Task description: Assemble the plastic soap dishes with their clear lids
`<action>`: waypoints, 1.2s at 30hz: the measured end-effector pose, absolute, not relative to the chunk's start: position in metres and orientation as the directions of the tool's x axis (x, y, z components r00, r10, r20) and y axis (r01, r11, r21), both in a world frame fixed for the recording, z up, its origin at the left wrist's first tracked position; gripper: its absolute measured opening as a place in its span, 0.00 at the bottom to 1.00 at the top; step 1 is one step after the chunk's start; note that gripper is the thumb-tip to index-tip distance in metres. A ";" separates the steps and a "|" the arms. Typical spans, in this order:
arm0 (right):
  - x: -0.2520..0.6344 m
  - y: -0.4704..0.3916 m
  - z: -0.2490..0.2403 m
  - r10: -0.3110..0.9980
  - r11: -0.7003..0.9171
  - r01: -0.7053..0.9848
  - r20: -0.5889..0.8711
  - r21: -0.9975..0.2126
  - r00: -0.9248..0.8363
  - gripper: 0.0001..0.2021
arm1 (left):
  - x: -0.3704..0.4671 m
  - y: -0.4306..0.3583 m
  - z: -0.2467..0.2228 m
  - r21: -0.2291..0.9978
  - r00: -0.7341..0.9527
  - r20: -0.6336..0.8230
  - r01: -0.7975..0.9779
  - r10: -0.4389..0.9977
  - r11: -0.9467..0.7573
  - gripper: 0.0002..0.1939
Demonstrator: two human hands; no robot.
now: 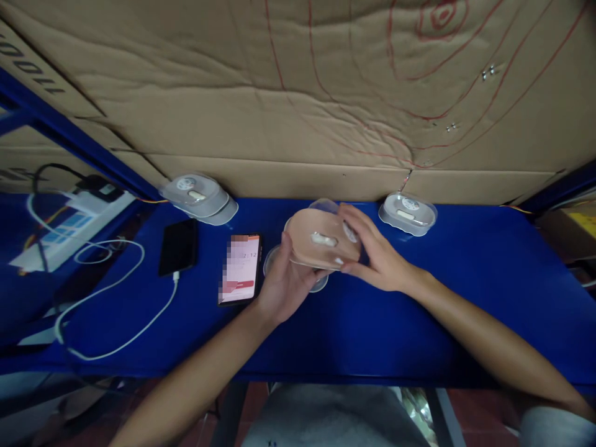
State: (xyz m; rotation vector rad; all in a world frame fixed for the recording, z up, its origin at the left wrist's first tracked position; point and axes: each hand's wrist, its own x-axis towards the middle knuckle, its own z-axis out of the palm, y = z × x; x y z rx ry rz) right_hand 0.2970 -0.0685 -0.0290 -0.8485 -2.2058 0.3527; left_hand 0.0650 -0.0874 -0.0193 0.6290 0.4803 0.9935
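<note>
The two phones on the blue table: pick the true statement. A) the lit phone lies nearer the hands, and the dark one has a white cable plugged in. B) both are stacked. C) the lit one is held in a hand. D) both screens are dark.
A: the lit-screen phone lies flat beside the left hand, while the dark phone, farther left, has the white cable plugged in.

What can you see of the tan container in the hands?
The tan container is a shallow oval piece, plastic by its look, with a small pale oblong part at its middle. It is held tilted above the blue table, in front of the cardboard wall. The left hand grips its near left edge and the right hand covers its right end. A clear lid shows behind it, and another clear piece lies under it.
</note>
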 end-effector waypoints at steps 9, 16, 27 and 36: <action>0.291 -0.076 -0.027 0.597 0.798 0.512 0.530 -0.318 -0.603 0.45 | 0.068 -0.092 -0.025 0.714 0.561 -0.017 -0.573 0.828 0.403 0.37; 0.294 -0.078 -0.021 0.572 0.814 0.496 0.567 -0.302 -0.593 0.45 | 0.067 -0.094 -0.025 0.759 0.554 0.028 -0.553 0.832 0.343 0.40; 0.302 -0.077 -0.030 0.535 0.822 0.539 0.570 -0.182 -0.623 0.45 | 0.068 -0.096 -0.035 0.811 0.551 0.060 -0.513 0.832 0.281 0.40; 0.289 -0.076 -0.045 0.657 0.751 0.514 0.548 -0.415 -0.518 0.47 | 0.070 -0.091 -0.032 0.849 0.514 -0.050 -0.429 0.856 0.308 0.35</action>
